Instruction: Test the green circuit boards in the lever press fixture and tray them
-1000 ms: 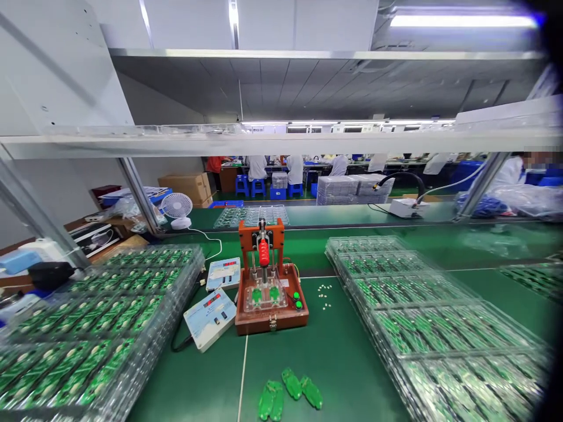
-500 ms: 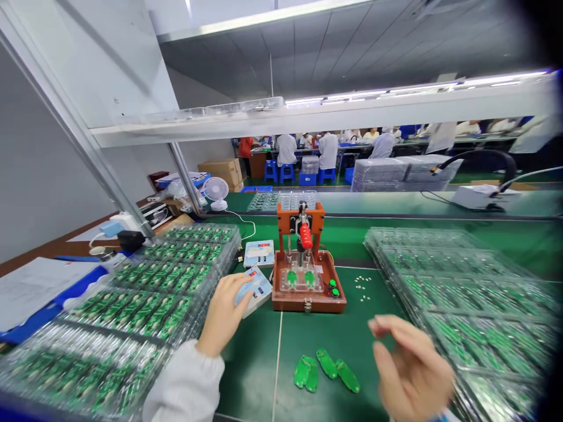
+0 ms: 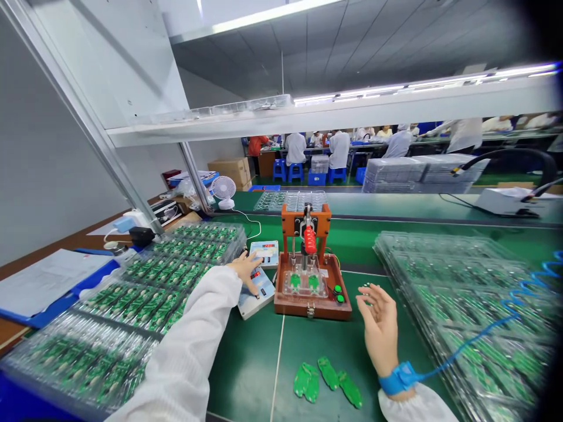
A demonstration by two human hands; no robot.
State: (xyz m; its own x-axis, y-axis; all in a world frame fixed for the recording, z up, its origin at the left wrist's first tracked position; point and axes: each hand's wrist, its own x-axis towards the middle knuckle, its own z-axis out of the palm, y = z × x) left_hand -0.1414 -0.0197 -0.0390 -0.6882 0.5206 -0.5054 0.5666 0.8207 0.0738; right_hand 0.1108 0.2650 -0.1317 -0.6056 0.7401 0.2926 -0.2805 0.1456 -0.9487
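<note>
My left hand [image 3: 247, 268], in a white sleeve, rests fingertips on the nearer of two light-blue meter boxes [image 3: 258, 288], fingers stretched out. My right hand [image 3: 379, 325] hovers open above the green mat, just right of the brown test fixture [image 3: 311, 281]; a blue wrist strap [image 3: 399, 377] circles that wrist. The fixture has a red-handled lever [image 3: 309, 239], two small green boards under a clear plate and two green buttons [image 3: 338, 293]. Several loose green circuit boards [image 3: 326, 378] lie on the mat near me.
Stacked clear trays of green boards stand at left [image 3: 145, 287] and right [image 3: 461, 293]. A second meter box [image 3: 265, 253], a small white fan [image 3: 223, 190] and a blue coiled cord [image 3: 519, 299] are around. Small white parts [image 3: 367, 286] lie by the fixture. Other people work far behind.
Both hands came into view, then reached further forward. The left moved along the near meter box; the right swung up beside the fixture. The view shifted left and down.
</note>
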